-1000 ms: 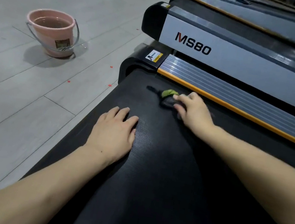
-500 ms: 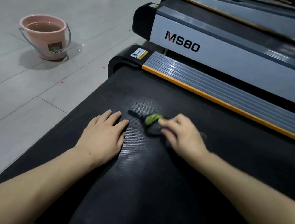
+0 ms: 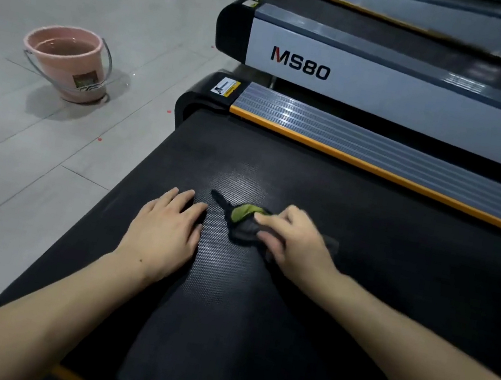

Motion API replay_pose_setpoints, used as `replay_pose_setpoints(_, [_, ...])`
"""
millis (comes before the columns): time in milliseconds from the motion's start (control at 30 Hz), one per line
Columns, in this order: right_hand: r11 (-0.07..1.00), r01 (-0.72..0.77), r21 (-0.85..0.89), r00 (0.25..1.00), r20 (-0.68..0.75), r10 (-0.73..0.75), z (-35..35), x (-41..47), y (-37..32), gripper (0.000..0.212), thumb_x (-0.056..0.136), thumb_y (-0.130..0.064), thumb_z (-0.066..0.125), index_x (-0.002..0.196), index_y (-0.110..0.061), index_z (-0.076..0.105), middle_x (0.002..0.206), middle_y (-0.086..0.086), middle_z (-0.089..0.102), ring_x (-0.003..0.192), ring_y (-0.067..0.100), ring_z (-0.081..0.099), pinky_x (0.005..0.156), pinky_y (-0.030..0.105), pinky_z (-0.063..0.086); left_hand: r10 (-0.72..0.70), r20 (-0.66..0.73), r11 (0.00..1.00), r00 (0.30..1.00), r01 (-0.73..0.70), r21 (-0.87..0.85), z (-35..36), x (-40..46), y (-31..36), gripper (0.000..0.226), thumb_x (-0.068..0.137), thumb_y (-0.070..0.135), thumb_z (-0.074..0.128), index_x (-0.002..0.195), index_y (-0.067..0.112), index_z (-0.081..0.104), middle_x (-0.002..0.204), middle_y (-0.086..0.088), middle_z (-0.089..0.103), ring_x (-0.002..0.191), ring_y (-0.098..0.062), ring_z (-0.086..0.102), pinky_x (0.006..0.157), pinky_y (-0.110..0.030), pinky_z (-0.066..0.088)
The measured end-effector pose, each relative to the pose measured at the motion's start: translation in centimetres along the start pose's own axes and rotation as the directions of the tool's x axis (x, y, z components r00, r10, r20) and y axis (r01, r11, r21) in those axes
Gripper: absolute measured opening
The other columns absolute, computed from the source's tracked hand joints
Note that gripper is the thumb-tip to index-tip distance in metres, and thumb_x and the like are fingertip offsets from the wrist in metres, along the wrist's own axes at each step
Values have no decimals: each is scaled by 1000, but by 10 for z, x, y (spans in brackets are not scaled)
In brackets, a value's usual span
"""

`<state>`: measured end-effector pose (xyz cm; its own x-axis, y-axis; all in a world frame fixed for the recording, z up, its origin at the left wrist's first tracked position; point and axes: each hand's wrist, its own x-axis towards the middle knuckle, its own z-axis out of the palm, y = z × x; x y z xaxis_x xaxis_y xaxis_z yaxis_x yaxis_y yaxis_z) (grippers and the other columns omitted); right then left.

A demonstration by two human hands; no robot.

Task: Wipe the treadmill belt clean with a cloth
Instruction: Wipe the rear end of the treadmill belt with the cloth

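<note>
- Bucket [image 3: 67, 63], pink, water inside, on floor at 10 o'clock, well apart from treadmill belt [image 3: 252, 324].
- Left hand [image 3: 164, 231] flat on belt, fingers straight, holding nothing.
- Cloth [image 3: 245, 222], dark with green patch, on belt at 12 o'clock, just beside left hand.
- Right hand [image 3: 296, 245] grips cloth, fingers curled over it.

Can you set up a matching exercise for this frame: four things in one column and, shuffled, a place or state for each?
Things:
1. left hand
2. right hand
3. pink bucket
4. orange strip

Places or states:
A. stands on the tiled floor with water in it
B. lies flat on the belt, fingers straight
C. runs along the belt's far edge
D. holds the dark cloth against the belt

Pairs: 1-B, 2-D, 3-A, 4-C
</note>
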<state>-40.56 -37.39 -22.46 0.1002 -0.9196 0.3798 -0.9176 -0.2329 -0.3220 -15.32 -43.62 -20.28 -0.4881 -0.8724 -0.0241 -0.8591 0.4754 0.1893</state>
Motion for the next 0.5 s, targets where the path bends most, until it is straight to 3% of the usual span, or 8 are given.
replay_pose_setpoints(67, [992,-82,-101,994,-84,74,2,42,31,36,90,-45,53,114,-25,70,89,10,55,81,31,55,77,38,50,-3,12,1000,1000,3,-18,0,-5,-3,49,103,41,36,151,31,40,163,1,29,153,-23,18,121,-39,21])
replay_pose_setpoints(167, [916,-370,-157,924,-162,345,2,91,60,31,94,-41,55,118,-25,66,98,14,54,96,38,56,85,41,49,4,25,1000,1000,-3,-19,2,-13,-8,51,104,41,34,154,31,34,166,3,21,155,-20,13,124,-39,17])
replay_pose_setpoints(233, [896,-417,-151,904,-167,393,5,85,44,28,95,-36,59,120,-25,66,101,11,53,99,35,54,86,40,48,0,28,1000,1000,1,-14,3,-16,-13,51,103,41,35,153,31,34,166,5,21,155,-20,13,124,-41,19])
replay_pose_setpoints(333, [974,-220,-59,964,-165,208,8,29,-13,28,91,-34,63,115,-22,70,91,10,53,82,31,54,76,39,50,-16,17,1000,1000,16,-4,1,-17,-21,50,103,41,37,152,31,37,165,4,24,154,-21,16,123,-41,21])
replay_pose_setpoints(400, [1000,-20,18,998,-62,21,10,-21,-50,27,93,-33,62,116,-22,70,91,7,54,79,27,52,73,34,46,-37,1,999,999,37,-15,-1,-15,-27,49,102,41,38,150,31,40,164,2,27,154,-22,19,122,-42,24])
replay_pose_setpoints(500, [993,112,44,993,14,-113,9,-23,-46,27,94,-34,63,117,-22,70,92,6,55,79,24,52,74,33,45,-61,13,998,998,62,-18,-1,-15,-37,50,102,41,36,151,30,39,165,2,27,154,-21,18,122,-40,23])
